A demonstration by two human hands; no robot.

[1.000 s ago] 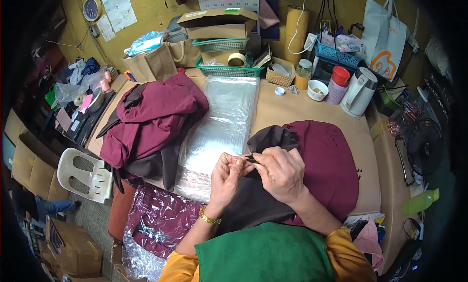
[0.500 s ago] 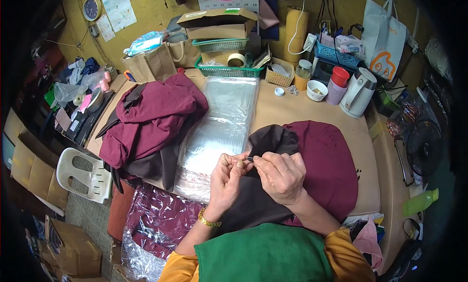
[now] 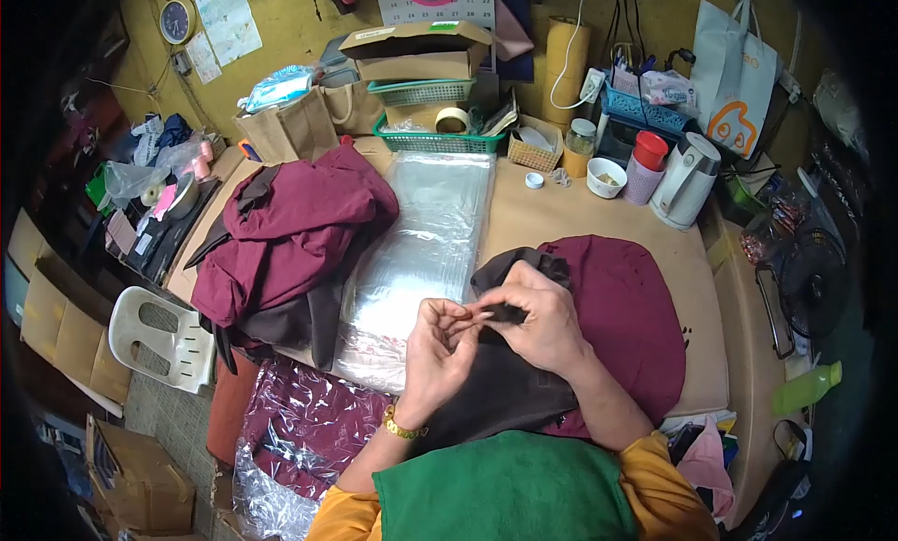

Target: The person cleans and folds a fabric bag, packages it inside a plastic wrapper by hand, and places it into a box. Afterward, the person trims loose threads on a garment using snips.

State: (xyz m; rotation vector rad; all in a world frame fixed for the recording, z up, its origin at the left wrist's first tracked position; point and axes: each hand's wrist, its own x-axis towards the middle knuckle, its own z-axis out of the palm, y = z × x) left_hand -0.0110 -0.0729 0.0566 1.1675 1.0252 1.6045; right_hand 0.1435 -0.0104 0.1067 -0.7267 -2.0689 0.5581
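Note:
Above the dark brown part of a maroon and brown cloth garment (image 3: pixel 622 326), my two hands meet at the fingertips. My left hand (image 3: pixel 441 349), with a gold watch or bracelet at the wrist, is closed in a pinch. My right hand (image 3: pixel 543 326) pinches close against it, thumb and forefinger together. Whatever sits between the fingertips is too small to make out. Dark brown cloth (image 3: pixel 505 391) lies beneath both hands.
Left of my hands is a stack of clear plastic bags (image 3: pixel 435 214), then a heap of maroon and brown garments (image 3: pixel 299 223). Bagged maroon cloth (image 3: pixel 304 429) lies at the near left. A white bowl (image 3: pixel 606 178), red-lidded container (image 3: pixel 645 172) and kettle (image 3: pixel 686 181) stand at the back right.
My right hand has turned and lifted slightly, its fingers opening from a fist-like grip into a fingertip pinch. The dark thin item seen between the fingers earlier no longer shows clearly.

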